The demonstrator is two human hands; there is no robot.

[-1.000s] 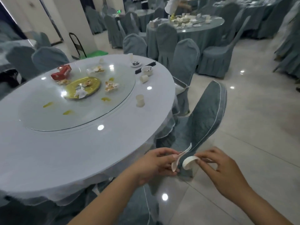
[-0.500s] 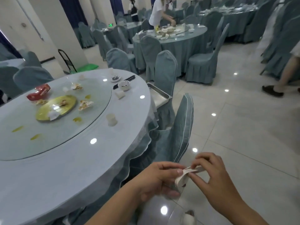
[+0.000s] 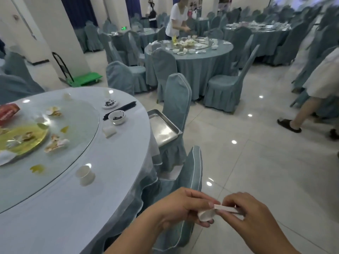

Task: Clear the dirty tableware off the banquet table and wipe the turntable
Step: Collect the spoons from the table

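Banquet table [image 3: 102, 180]: round, pale cloth, its rim curving left of my hands; open glossy tile floor [image 3: 256, 162] lies right of it. Glass turntable [image 3: 77, 136] at the table's centre, smeared yellow. Steel tray [image 3: 161, 127] on a covered chair [image 3: 177, 99] just off the table's rim; since a second ago it has come into view. White ceramic spoons [image 3: 208, 214], smooth, off the table's near rim: my left hand [image 3: 183, 208] cups the bowls, my right hand [image 3: 245, 215] pinches the handle.
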